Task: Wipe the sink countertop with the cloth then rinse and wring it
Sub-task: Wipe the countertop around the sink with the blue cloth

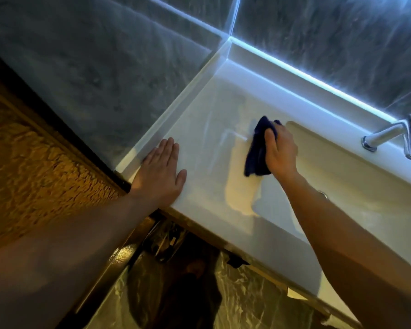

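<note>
Nearest the camera, two bare forearms reach forward and up over a dark marbled floor [247, 288] and the front edge of a white countertop [199, 138]. The left hand [160, 173] lies flat on the counter's near left corner, palm down, fingers straight and close together, thumb spread out to the side — it has hold of nothing. To its left stands a wall with a rough golden texture [33, 167].

Further in, the right hand [280, 153] presses a dark blue cloth [259, 150] onto the counter, fingers curled over the top of it and bunching it against the surface. The cloth sits on the flat part of the counter just left of the sink basin [342, 167], close to the basin's rounded corner, with its loose end trailing toward the front edge. Pale streaks and a duller patch show on the counter around and below the cloth — whether wet or only reflecting light, I cannot tell.

Beyond the basin, at the right edge, a chrome tap [394, 136] juts out over it. Behind everything, a bright strip of white light [306, 76] runs along the back of the counter beneath grey stone wall tiles [330, 39].
</note>
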### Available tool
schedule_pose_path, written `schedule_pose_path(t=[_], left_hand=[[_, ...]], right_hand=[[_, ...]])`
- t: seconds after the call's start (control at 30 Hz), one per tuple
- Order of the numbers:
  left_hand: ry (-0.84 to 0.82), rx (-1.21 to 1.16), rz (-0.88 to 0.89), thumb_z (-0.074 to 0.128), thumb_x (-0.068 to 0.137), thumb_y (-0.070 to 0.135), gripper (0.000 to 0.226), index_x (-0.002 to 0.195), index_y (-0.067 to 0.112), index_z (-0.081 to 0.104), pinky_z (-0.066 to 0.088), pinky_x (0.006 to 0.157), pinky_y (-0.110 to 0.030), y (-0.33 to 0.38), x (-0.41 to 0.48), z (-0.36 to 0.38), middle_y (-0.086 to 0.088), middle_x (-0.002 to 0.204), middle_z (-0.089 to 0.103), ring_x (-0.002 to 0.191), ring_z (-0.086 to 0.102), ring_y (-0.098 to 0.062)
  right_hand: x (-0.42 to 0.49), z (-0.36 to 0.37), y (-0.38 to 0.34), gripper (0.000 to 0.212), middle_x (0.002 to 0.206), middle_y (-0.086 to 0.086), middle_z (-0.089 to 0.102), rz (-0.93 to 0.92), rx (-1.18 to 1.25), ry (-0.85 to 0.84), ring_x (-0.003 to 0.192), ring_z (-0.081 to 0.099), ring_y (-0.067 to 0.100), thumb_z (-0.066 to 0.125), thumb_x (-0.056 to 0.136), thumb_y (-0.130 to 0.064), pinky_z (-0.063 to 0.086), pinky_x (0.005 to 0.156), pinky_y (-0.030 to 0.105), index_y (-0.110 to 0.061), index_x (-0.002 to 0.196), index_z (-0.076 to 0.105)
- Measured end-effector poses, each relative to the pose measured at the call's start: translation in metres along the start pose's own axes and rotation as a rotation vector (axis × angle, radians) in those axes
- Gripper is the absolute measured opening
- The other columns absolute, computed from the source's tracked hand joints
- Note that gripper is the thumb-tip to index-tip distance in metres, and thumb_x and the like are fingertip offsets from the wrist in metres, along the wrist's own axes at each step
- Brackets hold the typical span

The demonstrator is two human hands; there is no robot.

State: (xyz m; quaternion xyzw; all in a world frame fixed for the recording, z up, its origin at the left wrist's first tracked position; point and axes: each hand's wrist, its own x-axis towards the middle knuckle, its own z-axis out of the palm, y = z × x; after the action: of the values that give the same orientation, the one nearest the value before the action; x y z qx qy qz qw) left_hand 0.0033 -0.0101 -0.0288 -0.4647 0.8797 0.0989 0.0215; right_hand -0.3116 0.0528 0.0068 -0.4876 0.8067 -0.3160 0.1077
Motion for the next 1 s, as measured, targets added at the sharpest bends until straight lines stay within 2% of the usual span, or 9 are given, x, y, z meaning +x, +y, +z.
schedule_pose_path(t=[0.07,0.1,0.17,0.2,0.27,0.37,0.63,0.8,1.0], left_hand=[[-0.003,0.016,-0.009,0.01,0.099,0.056,0.08,0.162,0.01,-0.008,-0.002,0.128,-0.04,0.0,0.001,0.002,-0.009,0.172,-0.009,0.158,-0.01,-0.021],[-0.008,0.018,-0.01,0.008,0.098,0.056,0.08,0.161,0.01,-0.009,-0.002,0.128,-0.04,0.0,0.002,0.003,-0.009,0.172,-0.011,0.158,-0.011,-0.021],[-0.009,-0.01,-0.014,0.007,0.098,0.057,0.08,0.161,0.012,-0.011,-0.003,0.128,-0.04,0.0,0.003,0.004,-0.008,0.171,-0.015,0.157,-0.016,-0.019],[-0.007,-0.025,-0.014,0.009,0.098,0.057,0.08,0.162,0.012,-0.011,-0.004,0.128,-0.039,0.0,0.002,0.004,-0.007,0.171,-0.015,0.157,-0.016,-0.018],[0.017,-0.03,-0.011,0.015,0.101,0.056,0.079,0.162,0.012,-0.007,-0.006,0.126,-0.038,-0.001,0.0,0.004,-0.006,0.172,-0.012,0.158,-0.013,-0.018],[0.036,-0.013,-0.008,0.021,0.102,0.054,0.078,0.163,0.012,-0.002,-0.005,0.125,-0.037,0.0,-0.004,0.001,-0.007,0.173,-0.005,0.159,-0.006,-0.02],[0.016,0.001,-0.009,0.022,0.1,0.055,0.079,0.163,0.011,0.004,0.001,0.126,-0.039,0.005,-0.006,-0.007,-0.01,0.173,0.004,0.159,0.0,-0.022],[0.001,0.034,-0.018,0.021,0.102,0.056,0.078,0.163,0.011,0.004,0.005,0.128,-0.041,0.006,-0.005,-0.009,-0.011,0.173,0.005,0.159,0.001,-0.022],[-0.03,0.029,-0.023,0.02,0.101,0.054,0.078,0.163,0.01,0.006,0.007,0.128,-0.042,0.008,-0.006,-0.012,-0.012,0.173,0.006,0.159,0.002,-0.023]], right_hand=[[0.034,0.012,-0.005,0.05,0.133,0.011,0.062,0.005,-0.083,-0.08,0.135,0.048,0.031,0.027,0.105,-0.038,0.044,0.103,0.051,-0.012,0.129,0.062],[0.045,0.018,-0.007,0.051,0.143,0.007,0.055,0.011,-0.139,-0.134,0.143,0.04,0.029,0.026,0.106,-0.042,0.039,0.11,0.055,-0.018,0.137,0.057],[0.059,0.032,-0.009,0.054,0.167,0.0,0.033,0.047,-0.234,-0.222,0.158,0.017,0.025,0.027,0.106,-0.048,0.019,0.122,0.057,-0.03,0.155,0.04],[0.063,0.038,-0.011,0.057,0.173,-0.002,0.023,0.055,-0.251,-0.25,0.161,0.008,0.025,0.028,0.106,-0.052,0.01,0.124,0.055,-0.033,0.16,0.033],[0.066,0.047,-0.02,0.065,0.176,-0.002,0.012,0.035,-0.275,-0.279,0.162,-0.001,0.026,0.027,0.103,-0.06,0.002,0.126,0.054,-0.036,0.164,0.024],[0.059,0.06,-0.032,0.07,0.177,-0.001,0.006,-0.029,-0.313,-0.324,0.163,-0.004,0.025,0.026,0.103,-0.061,0.0,0.129,0.05,-0.033,0.166,0.018],[-0.028,0.06,-0.053,0.068,0.177,-0.003,0.006,-0.277,-0.326,-0.479,0.162,-0.006,0.018,0.025,0.106,-0.058,-0.002,0.13,0.045,-0.03,0.167,0.013],[-0.111,0.05,-0.062,0.067,0.176,-0.006,0.003,-0.345,-0.313,-0.567,0.161,-0.011,0.013,0.026,0.107,-0.057,-0.003,0.131,0.045,-0.03,0.167,0.01],[-0.184,0.028,-0.04,0.062,0.175,-0.01,0.01,-0.391,-0.334,-0.592,0.162,-0.005,0.014,0.031,0.11,-0.053,-0.001,0.131,0.044,-0.033,0.166,0.014]])
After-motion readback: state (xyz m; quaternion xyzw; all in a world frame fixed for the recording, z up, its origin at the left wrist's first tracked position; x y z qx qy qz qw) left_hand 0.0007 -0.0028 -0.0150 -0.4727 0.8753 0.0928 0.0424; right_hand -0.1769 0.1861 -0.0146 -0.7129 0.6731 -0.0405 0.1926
